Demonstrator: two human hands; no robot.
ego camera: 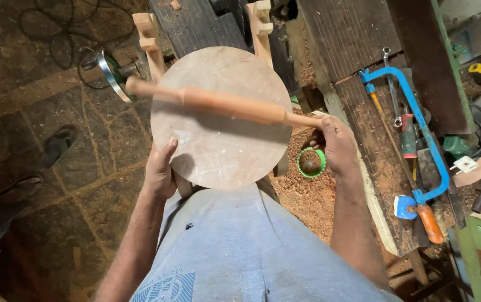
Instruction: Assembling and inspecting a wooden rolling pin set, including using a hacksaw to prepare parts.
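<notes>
Wooden round board (221,120), held at its lower left edge by my left hand (159,170); wooden rolling pin (223,104) lying across it, one handle gripped in my right hand (338,146), fingers hidden; board's underside unseen, probably resting against my lap; green cup (311,163) below

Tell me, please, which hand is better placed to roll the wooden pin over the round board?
The right hand, probably. Its grip is closed on the end handle of the rolling pin, which lies across the round board. The left hand only holds the board's edge to steady it.
</notes>
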